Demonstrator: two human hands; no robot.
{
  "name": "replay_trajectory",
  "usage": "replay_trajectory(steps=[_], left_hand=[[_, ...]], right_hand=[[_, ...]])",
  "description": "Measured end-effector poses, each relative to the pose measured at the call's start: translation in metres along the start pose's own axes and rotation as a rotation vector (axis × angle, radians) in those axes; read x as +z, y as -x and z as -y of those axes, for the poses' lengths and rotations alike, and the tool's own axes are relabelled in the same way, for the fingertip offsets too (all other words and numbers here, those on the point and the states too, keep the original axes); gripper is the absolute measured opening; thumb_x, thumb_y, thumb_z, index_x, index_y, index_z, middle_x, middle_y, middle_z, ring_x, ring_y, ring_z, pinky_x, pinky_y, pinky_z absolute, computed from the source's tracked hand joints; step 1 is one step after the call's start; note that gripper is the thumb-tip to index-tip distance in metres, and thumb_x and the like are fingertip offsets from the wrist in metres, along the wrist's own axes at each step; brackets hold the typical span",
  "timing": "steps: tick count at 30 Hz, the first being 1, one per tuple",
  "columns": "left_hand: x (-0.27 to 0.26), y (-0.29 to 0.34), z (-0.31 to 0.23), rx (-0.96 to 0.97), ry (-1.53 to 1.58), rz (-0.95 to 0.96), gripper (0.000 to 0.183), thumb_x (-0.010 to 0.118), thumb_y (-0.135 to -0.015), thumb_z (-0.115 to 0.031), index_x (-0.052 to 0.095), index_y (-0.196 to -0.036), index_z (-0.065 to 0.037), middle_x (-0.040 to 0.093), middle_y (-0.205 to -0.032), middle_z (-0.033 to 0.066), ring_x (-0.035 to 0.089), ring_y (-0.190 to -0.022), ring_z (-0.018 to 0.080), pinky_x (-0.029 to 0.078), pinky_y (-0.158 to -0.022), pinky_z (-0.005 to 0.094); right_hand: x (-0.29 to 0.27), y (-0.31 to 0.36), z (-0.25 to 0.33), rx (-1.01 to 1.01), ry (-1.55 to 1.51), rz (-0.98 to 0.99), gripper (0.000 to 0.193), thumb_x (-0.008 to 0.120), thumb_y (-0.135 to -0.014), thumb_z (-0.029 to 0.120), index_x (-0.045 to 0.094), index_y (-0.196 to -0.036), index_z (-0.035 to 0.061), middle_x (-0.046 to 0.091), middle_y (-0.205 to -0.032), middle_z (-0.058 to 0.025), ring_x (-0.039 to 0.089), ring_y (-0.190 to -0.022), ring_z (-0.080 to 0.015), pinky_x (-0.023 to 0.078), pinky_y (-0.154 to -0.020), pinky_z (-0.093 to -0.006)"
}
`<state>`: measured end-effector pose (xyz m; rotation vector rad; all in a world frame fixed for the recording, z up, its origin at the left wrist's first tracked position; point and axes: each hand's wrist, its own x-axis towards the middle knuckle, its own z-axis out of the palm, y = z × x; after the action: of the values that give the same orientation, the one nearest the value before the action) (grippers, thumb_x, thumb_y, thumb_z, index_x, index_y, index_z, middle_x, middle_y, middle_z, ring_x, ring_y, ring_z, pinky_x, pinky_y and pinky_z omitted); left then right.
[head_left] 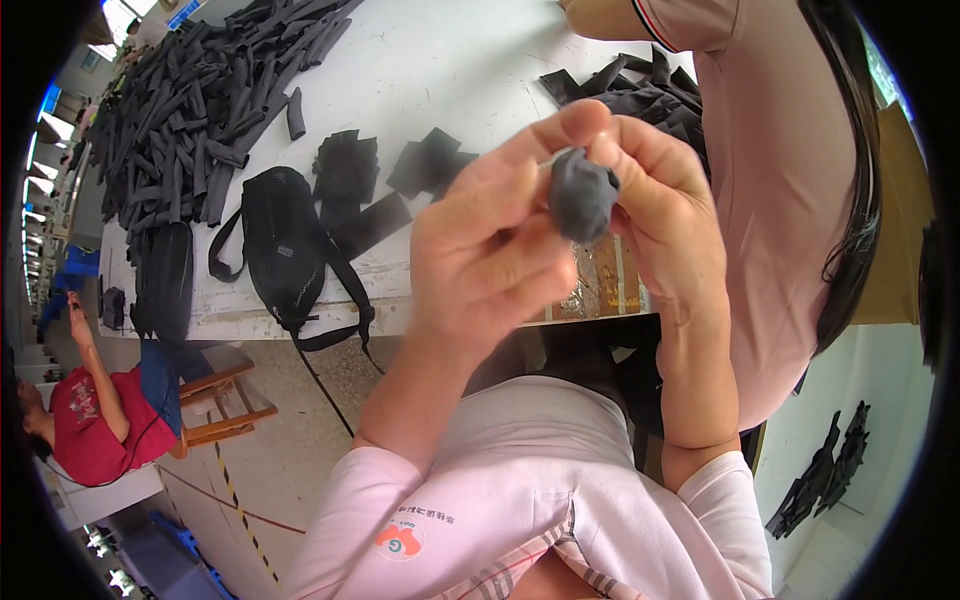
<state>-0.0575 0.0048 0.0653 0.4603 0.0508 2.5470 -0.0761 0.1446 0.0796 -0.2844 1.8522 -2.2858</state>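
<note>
I count two bare hands, one left hand (485, 240) and one right hand (668, 200), around one dark cloth piece (583, 197) at centre. Two heaps of dark cloth: one big heap (195, 120) upper left, too tangled to count, one smaller heap (655, 103) upper right. One black bag (283, 245) left of centre; one wooden chair (230, 424) lower left.

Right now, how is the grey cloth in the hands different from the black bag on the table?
The cloth is a small, bunched lump; the bag is bigger and long. The cloth is held up by the left hand and right hand, while the bag lies on the table. The bag has straps; none show on the cloth. Both are dark.
</note>
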Motion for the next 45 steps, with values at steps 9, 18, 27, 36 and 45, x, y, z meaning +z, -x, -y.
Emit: replay_trajectory(steps=[9,18,27,36,45], left_hand=[[-0.074,0.001,-0.004,0.046,0.449,-0.559,0.018,0.035,-0.086,-0.004,0.049,-0.078,0.003,0.046,-0.052,0.0027,0.028,-0.029,0.0034,0.021,-0.031,0.0165],[-0.107,0.019,0.004,0.017,0.285,-0.535,0.017,0.038,-0.086,-0.002,0.047,-0.100,0.003,0.049,-0.059,0.0012,0.030,-0.032,0.0043,0.024,-0.034,0.0181],[-0.058,0.004,-0.001,0.374,-1.495,-0.375,0.017,0.057,-0.079,-0.005,0.058,-0.096,-0.002,0.059,-0.088,0.0051,0.054,-0.079,0.0137,0.044,-0.073,0.0255],[-0.056,0.017,-0.002,0.664,-0.798,-0.378,0.009,0.053,-0.081,0.002,0.058,-0.087,-0.002,0.060,-0.094,0.0086,0.055,-0.087,0.0158,0.039,-0.086,0.0321],[-0.068,-0.005,0.001,0.206,-0.991,-0.332,0.027,0.066,-0.071,0.001,0.057,-0.096,0.000,0.061,-0.090,0.0105,0.057,-0.083,0.0135,0.046,-0.072,0.0241]], right_hand=[[-0.031,-0.016,-0.082,0.324,-0.182,0.056,0.024,0.055,-0.083,0.022,0.050,-0.067,0.0049,0.041,-0.059,0.0022,0.036,-0.051,-0.0059,0.029,-0.045,-0.0188],[-0.040,-0.010,-0.107,0.404,-0.245,0.115,0.025,0.055,-0.084,0.025,0.051,-0.069,0.0061,0.043,-0.062,0.0025,0.038,-0.054,-0.0068,0.031,-0.046,-0.0194],[-0.045,-0.013,-0.093,0.113,0.277,0.143,0.028,0.053,-0.084,0.028,0.053,-0.074,0.0028,0.045,-0.060,0.0013,0.041,-0.056,-0.0068,0.036,-0.052,-0.0222],[-0.020,-0.002,-0.033,-0.542,1.353,0.109,0.034,0.060,-0.072,0.033,0.051,-0.064,0.0013,0.053,-0.061,-0.0098,0.055,-0.063,-0.0256,0.043,-0.052,-0.0347],[-0.045,0.020,-0.105,-0.120,1.153,0.170,0.031,0.057,-0.078,0.031,0.054,-0.067,0.0019,0.054,-0.061,-0.0124,0.056,-0.061,-0.0270,0.042,-0.053,-0.0355]])
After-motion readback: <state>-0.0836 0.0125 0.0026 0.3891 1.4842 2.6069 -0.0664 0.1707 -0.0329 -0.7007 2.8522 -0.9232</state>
